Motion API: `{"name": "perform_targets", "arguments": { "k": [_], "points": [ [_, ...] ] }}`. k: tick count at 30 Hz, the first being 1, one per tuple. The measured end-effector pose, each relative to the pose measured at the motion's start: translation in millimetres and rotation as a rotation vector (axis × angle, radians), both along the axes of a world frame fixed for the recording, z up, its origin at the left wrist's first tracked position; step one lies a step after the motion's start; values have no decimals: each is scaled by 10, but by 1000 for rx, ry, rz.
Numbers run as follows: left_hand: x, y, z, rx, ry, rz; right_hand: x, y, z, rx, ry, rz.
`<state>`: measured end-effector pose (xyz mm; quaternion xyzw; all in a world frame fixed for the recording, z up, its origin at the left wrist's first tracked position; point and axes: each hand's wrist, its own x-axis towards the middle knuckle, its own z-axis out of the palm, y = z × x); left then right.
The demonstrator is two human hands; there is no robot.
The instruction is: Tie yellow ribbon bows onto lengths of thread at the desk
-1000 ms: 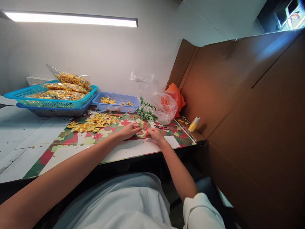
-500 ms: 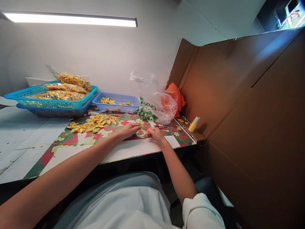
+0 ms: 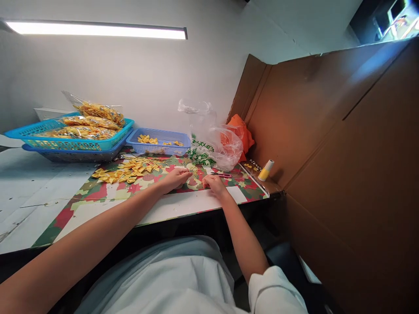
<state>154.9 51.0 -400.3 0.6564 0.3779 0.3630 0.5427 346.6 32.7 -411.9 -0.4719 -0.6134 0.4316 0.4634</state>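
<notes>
My left hand (image 3: pixel 176 179) is closed in a pinch above the camouflage-patterned cover (image 3: pixel 244 179); whatever its fingertips hold is too small to make out. Just to its right, my right hand (image 3: pixel 213 183) is closed too, its fingers curled together, and I cannot tell what is in them. A narrow gap separates the hands, with small yellow bits on the cover behind it. Close beyond my right hand lies a pair of pink-handled snips (image 3: pixel 223 175). Left of my left hand spreads a pile of yellow ribbon bows (image 3: pixel 126 170).
Stacked baskets, a turquoise one (image 3: pixel 70 141) on top, hold clear bags of yellow pieces (image 3: pixel 90 122). A blue basket (image 3: pixel 157 149) has a few bows. Plastic bags (image 3: pixel 209 139) stand at the back. A yellow thread spool (image 3: pixel 266 170) sits by the cardboard wall (image 3: pixel 327 131) on the right.
Both hands stay nearly in place, with the left one shifted very slightly left. The whole view has tilted a little.
</notes>
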Motion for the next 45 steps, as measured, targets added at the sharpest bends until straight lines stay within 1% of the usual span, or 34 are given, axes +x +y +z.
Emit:
{"name": "perform_targets", "arguments": {
  "k": [15,20,24,30,35,39,42,45],
  "points": [
    [1,4,8,-21,-9,-17,39,-49,59,16,72,-61],
    [-1,10,11,-42,-28,-57,66,-85,104,73,105,-103],
    [-23,20,30,-77,-61,-114,96,-116,133,124,142,-139],
    [-55,21,41,-83,-48,-171,120,-99,108,138,192,-171],
    [-58,-13,30,7,12,-153,156,-61,81,137,266,-298],
    [-86,-58,67,105,98,-130,199,-65,60,91,354,-401],
    [-133,-94,116,195,167,-90,225,-59,22,48,399,-431],
    [-167,-137,154,301,236,-32,240,-44,-8,43,422,-447]
  ]
}}
